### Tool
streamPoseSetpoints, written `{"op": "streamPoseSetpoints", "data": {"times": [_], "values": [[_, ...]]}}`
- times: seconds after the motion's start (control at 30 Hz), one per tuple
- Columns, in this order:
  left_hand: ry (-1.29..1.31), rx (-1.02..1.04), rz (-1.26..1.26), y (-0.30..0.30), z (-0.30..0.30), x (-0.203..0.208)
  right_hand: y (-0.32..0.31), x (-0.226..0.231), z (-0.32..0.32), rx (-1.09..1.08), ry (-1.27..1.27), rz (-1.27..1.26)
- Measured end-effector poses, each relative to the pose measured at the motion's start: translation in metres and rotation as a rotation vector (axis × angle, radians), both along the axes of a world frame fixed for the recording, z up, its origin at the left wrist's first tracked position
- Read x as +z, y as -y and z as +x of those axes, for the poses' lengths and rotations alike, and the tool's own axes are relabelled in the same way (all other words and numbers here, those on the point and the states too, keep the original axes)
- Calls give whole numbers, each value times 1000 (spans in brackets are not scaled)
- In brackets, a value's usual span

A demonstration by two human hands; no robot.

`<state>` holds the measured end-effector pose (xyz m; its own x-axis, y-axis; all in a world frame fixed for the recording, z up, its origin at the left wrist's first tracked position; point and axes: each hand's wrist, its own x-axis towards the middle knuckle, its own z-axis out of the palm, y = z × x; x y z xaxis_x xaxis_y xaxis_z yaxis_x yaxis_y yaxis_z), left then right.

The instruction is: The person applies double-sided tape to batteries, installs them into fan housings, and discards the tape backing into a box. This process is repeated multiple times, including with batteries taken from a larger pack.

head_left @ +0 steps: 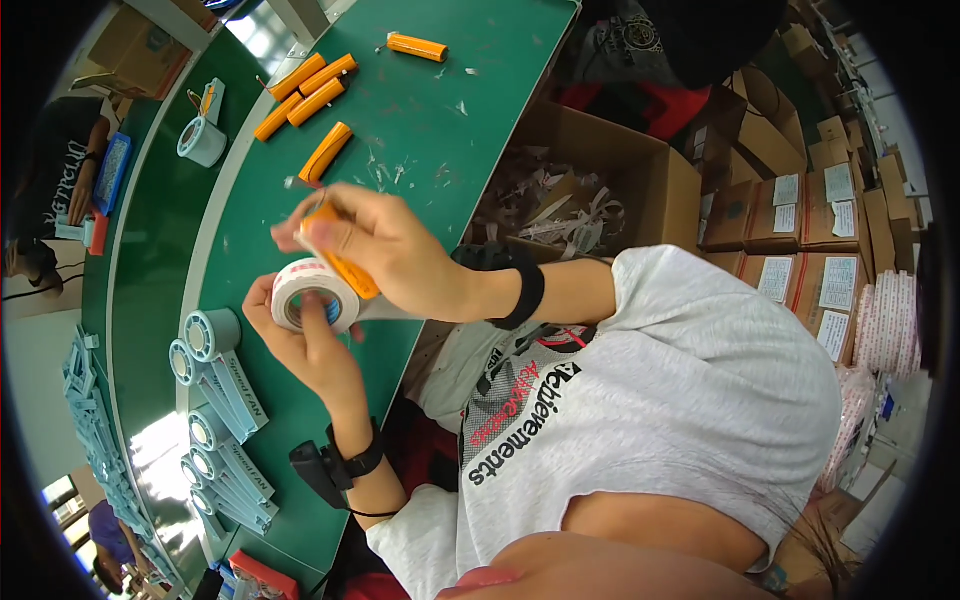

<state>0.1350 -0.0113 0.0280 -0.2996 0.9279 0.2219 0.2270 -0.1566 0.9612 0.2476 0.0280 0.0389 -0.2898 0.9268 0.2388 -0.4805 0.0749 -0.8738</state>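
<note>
Head view: above the bench (475, 115), your right hand (398, 250) pinched a cell (352, 276) between thumb and fingers; your left hand (318, 352) gripped the tape (298, 272), thumb in its core. A slack pinch could have let the cell slip.

Held orange cylinder (352, 276) partly hidden

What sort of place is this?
Probably a small-appliance assembly workshop, though I can't be certain: matching light-blue handheld fans lie grouped together, several orange cylinders lie on a green worktop, and cardboard boxes are stacked nearby.
</note>
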Motion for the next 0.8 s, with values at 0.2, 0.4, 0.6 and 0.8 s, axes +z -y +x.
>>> {"op": "streamPoseSetpoints", "data": {"times": [0.2,0.4,0.6,0.8], "values": [[306,-170,-41,1,-9,-10,-9,1,-7,-73,-406,-135],[-565,-159,-79,12,-10,-23,-33,64,44,-213,-726,250],[-1331,86,-11,-31,-80,22,-20,60,100,-66,272,555],[-1186,-324,-544,-44,-167,37,-17,30,85,122,268,519]]}}
